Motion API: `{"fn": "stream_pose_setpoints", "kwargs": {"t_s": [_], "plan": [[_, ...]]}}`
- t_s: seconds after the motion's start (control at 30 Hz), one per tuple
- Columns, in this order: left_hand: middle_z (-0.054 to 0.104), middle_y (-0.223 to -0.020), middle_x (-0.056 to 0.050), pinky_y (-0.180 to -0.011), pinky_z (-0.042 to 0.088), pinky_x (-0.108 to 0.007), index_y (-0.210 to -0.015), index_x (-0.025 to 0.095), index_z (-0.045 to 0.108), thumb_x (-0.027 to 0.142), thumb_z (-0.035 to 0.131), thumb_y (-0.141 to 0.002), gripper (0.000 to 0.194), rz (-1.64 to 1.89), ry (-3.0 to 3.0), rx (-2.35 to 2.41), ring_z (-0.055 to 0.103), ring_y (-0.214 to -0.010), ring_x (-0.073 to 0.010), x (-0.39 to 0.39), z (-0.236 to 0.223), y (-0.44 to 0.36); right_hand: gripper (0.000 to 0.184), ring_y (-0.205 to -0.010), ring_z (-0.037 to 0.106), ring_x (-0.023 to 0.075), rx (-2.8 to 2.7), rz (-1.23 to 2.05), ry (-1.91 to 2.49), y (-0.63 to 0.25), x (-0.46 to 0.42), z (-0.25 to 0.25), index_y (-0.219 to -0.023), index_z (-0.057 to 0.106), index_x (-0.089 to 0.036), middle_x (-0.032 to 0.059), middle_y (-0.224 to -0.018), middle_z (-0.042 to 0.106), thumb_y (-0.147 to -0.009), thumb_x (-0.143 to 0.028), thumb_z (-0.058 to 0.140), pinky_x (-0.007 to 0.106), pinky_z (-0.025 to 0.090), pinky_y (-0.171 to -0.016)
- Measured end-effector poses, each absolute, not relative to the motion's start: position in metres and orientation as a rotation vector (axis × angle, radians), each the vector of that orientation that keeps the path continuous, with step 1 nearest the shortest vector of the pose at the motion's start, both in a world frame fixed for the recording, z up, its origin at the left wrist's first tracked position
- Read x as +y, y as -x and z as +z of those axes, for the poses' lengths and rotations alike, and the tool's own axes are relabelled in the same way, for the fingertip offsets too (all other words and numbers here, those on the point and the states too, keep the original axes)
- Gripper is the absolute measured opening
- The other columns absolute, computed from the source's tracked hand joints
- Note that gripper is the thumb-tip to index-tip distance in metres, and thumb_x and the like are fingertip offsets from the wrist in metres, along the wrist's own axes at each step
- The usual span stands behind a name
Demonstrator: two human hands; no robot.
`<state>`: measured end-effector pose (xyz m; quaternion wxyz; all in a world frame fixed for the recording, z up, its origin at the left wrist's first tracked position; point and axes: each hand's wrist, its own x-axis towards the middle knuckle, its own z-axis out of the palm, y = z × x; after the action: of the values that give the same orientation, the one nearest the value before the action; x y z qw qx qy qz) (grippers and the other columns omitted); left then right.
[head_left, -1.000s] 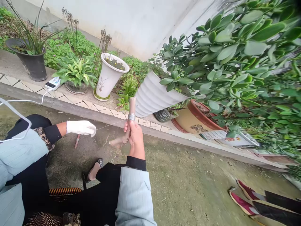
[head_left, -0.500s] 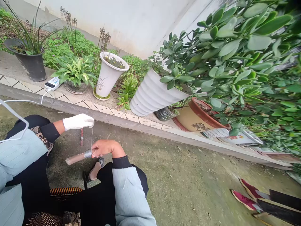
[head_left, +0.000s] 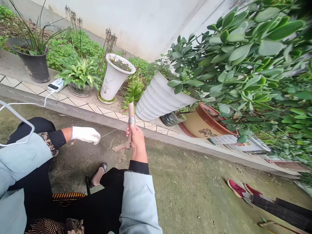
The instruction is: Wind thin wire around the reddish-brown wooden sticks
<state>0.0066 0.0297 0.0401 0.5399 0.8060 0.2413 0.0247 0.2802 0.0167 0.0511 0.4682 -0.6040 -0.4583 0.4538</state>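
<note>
My right hand (head_left: 137, 139) is bare and wrapped round a forked wooden stick (head_left: 131, 110), held upright. Just above the fingers, several turns of silvery wire (head_left: 132, 120) circle the stick. The fork of the stick sticks out to the left below the hand. My left hand (head_left: 85, 134), in a white glove, is closed with the fingertips pinching a thin strand of the wire, stretched taut across to the coil. A small brownish end shows under the glove; the rest of it is hidden.
Potted plants line a tiled ledge (head_left: 107, 112), among them a white pot (head_left: 114, 81) and a ribbed white pot (head_left: 163, 96). A white device (head_left: 56, 85) with a cable lies there. Another person's red shoes (head_left: 236, 188) are at the right on the concrete ground (head_left: 185, 185).
My right hand has swung the stick up and to the right, from lying sideways to upright. The wire strand now runs nearly level. My left hand has shifted slightly right and down.
</note>
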Motion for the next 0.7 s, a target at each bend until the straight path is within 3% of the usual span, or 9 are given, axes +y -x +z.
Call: {"fn": "stream_pose_setpoints", "kwargs": {"t_s": [0.13, 0.23, 0.33, 0.4, 0.47, 0.6, 0.7], "plan": [[0.050, -0.061, 0.000, -0.044, 0.032, -0.020, -0.076, 0.013, 0.060, 0.038, 0.049, -0.085, 0.028, 0.085, -1.745, 0.432, 0.036, -0.047, -0.0085, 0.024, 0.047, -0.008, 0.025, -0.063, 0.055, 0.0144, -1.559, 0.787, 2.144, -0.277, 0.024, 0.032, -0.083, 0.061, -0.015, 0.0078, -0.078, 0.064, -0.084, -0.039, 0.054, 0.025, 0.040, -0.057], [0.055, -0.069, -0.002, -0.050, 0.035, -0.020, -0.076, 0.012, 0.059, 0.036, 0.052, -0.084, 0.026, 0.246, -1.721, 0.481, 0.041, -0.053, -0.0089, 0.032, 0.045, -0.002, 0.022, -0.075, 0.061, 0.0181, -2.183, 0.847, 2.319, -0.254, 0.018, 0.019, -0.086, 0.066, -0.015, 0.0119, -0.087, 0.068, -0.080, -0.035, 0.062, 0.025, 0.039, -0.060], [0.057, -0.070, -0.002, -0.056, 0.037, -0.021, -0.075, 0.012, 0.059, 0.037, 0.051, -0.084, 0.027, 0.411, -1.811, 0.633, 0.044, -0.058, -0.0102, 0.043, 0.043, 0.006, 0.018, -0.064, 0.058, 0.0137, -2.636, 1.461, 1.911, -0.225, 0.005, 0.015, -0.078, 0.065, -0.016, 0.0068, -0.075, 0.066, -0.079, -0.034, 0.063, 0.023, 0.038, -0.055], [0.057, -0.070, -0.002, -0.057, 0.037, -0.022, -0.074, 0.013, 0.059, 0.039, 0.050, -0.084, 0.029, 0.484, -1.856, 0.731, 0.045, -0.060, -0.0109, 0.049, 0.043, 0.010, 0.018, -0.056, 0.053, 0.0099, -2.644, 1.915, 1.488, -0.214, -0.003, 0.021, -0.076, 0.062, -0.016, 0.0013, -0.068, 0.061, -0.079, -0.034, 0.063, 0.022, 0.038, -0.053], [0.057, -0.069, -0.002, -0.059, 0.037, -0.022, -0.074, 0.013, 0.058, 0.039, 0.050, -0.083, 0.029, 0.523, -1.896, 0.813, 0.047, -0.062, -0.0117, 0.053, 0.044, 0.013, 0.021, -0.055, 0.050, 0.0076, -2.498, 2.141, 1.174, -0.212, -0.009, 0.034, -0.076, 0.060, -0.016, -0.0020, -0.066, 0.057, -0.079, -0.037, 0.063, 0.020, 0.039, -0.053], [0.056, -0.067, -0.001, -0.056, 0.036, -0.021, -0.076, 0.013, 0.060, 0.038, 0.048, -0.083, 0.029, 0.495, -1.906, 0.902, 0.046, -0.059, -0.0114, 0.055, 0.038, 0.012, 0.028, -0.057, 0.047, 0.0070, -2.187, 2.132, 1.010, -0.231, -0.015, 0.065, -0.082, 0.062, -0.014, -0.0034, -0.066, 0.053, -0.074, -0.040, 0.068, 0.020, 0.039, -0.055], [0.057, -0.066, -0.002, -0.053, 0.035, -0.021, -0.073, 0.013, 0.061, 0.036, 0.050, -0.082, 0.028, 0.459, -1.896, 0.895, 0.045, -0.056, -0.0111, 0.049, 0.030, 0.007, 0.029, -0.054, 0.045, 0.0069, -1.839, 1.803, 1.125, -0.255, -0.011, 0.074, -0.083, 0.061, -0.014, -0.0030, -0.066, 0.053, -0.072, -0.040, 0.069, 0.020, 0.038, -0.053]]}}
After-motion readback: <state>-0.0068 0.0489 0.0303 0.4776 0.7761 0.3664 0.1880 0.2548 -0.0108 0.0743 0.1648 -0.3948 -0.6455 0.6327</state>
